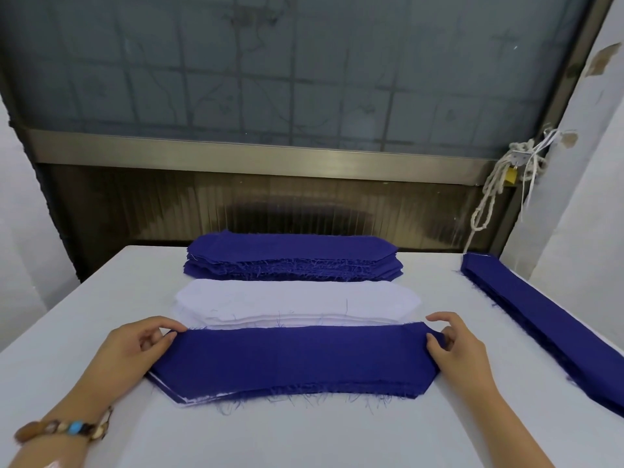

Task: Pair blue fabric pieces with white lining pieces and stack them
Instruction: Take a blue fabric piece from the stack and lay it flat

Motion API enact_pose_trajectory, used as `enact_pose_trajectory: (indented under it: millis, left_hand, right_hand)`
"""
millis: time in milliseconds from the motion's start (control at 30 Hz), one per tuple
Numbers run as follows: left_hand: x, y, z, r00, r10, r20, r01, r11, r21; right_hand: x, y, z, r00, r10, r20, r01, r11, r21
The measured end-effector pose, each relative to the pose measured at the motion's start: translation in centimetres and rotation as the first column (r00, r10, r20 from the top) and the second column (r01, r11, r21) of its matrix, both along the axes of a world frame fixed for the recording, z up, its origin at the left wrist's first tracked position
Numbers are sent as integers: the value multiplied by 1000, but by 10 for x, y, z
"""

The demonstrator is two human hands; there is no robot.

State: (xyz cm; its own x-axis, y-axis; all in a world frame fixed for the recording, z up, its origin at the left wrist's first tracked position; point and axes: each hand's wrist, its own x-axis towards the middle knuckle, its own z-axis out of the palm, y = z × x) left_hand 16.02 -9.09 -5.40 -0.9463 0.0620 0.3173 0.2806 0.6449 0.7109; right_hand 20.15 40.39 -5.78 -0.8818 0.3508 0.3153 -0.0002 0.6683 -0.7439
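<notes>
Single head-worn view, wide-angle, above the near edge of the table [84,315], facing forward and down, close; window [304,79] beyond the table's far edge

We are in a garment workshop. On the white bench [84,315] we see a stack of identical cut blue pieces [293,256] with frayed edges, a stack of white linings [297,298], a blue piece [297,356] laid over lining, and long blue strips [540,315].
</notes>
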Motion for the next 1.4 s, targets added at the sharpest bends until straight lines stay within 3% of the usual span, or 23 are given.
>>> enact_pose_trajectory:
  millis: [367, 567, 700, 833, 1067, 1233, 1333, 1400]
  left_hand:
    - [0, 0, 0, 1000, 9, -19, -9, 1000, -22]
    - [0, 4, 4, 984, 24, -178, -43, 993, -108]
    - [2, 9, 5, 984, -69, -164, 53, 993, -101]
    - [1, 13, 3, 990, -124, -65, 116, 986, -119]
    - [1, 16, 6, 992, -103, -71, 94, 989, -117]
    - [-4, 29, 13, 998, -9, -66, -12, 952, -305]
    - [-12, 44, 34, 998, 40, -50, -61, 846, -529]
    - [-17, 62, 47, 996, 11, -92, -66, 784, -618]
  right_hand:
    - [0, -4, 3, 996, -82, 21, 80, 993, 85]
    - [1, -5, 2, 991, -116, -70, 126, 981, 147]
    - [3, -8, 6, 975, 73, -209, -9, 956, 293]
    - [7, -15, 8, 945, 312, -100, -271, 916, 296]
    - [8, -19, 13, 949, 315, -26, -291, 902, 318]
    - [0, -22, 28, 955, 264, 138, -297, 850, 435]
    - [-15, -37, 38, 965, 189, 182, -260, 785, 562]
    - [-28, -53, 42, 967, 206, 149, -254, 791, 556]
